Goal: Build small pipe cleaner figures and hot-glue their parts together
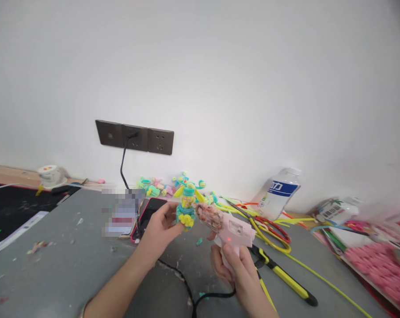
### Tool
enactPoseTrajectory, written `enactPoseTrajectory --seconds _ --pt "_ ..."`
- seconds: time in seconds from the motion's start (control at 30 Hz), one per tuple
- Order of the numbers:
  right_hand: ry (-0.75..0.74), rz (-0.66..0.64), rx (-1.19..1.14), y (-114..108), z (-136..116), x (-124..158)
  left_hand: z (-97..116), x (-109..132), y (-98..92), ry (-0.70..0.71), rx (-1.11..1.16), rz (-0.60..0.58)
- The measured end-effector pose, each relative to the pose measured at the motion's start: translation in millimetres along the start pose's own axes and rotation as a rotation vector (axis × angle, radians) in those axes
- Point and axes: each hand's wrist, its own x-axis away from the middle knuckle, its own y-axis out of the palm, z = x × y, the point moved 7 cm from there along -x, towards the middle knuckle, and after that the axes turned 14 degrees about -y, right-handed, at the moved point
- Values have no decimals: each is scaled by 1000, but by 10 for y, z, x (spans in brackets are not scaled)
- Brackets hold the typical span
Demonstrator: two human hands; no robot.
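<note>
My left hand (163, 225) pinches a small figure (187, 203) made of teal and yellow fuzzy pipe cleaner, held upright above the grey table. In my right hand (234, 265) is a pale pink hot glue gun (238, 232), its handle wrapped by my fingers and a small red light glowing on its side. The nozzle end is coated in brownish residue and points left at the figure's middle. Whether the tip touches the figure I cannot make out. A black cord runs from the gun's handle down across the table.
Yellow-handled pliers (287, 278) and scissors (272, 234) lie to the right, near yellow pipe cleaners. A clear bottle (279, 192) leans by the wall. Left of centre are a phone (150, 212) and a plugged-in cord (123, 165). Pink fuzzy bundles (379, 269) lie far right.
</note>
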Motion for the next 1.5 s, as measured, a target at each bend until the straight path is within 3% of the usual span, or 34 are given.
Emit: enactPoseTrajectory --seconds 0.67,1.0,1.5 --pt "-35 -37 -6 12 -47 13 53 20 5 32 -29 12" --pt "7 5 77 -49 14 19 13 -10 -49 63 -159 95" --pt "0 -6 105 -50 41 51 2 6 -46 109 -194 76"
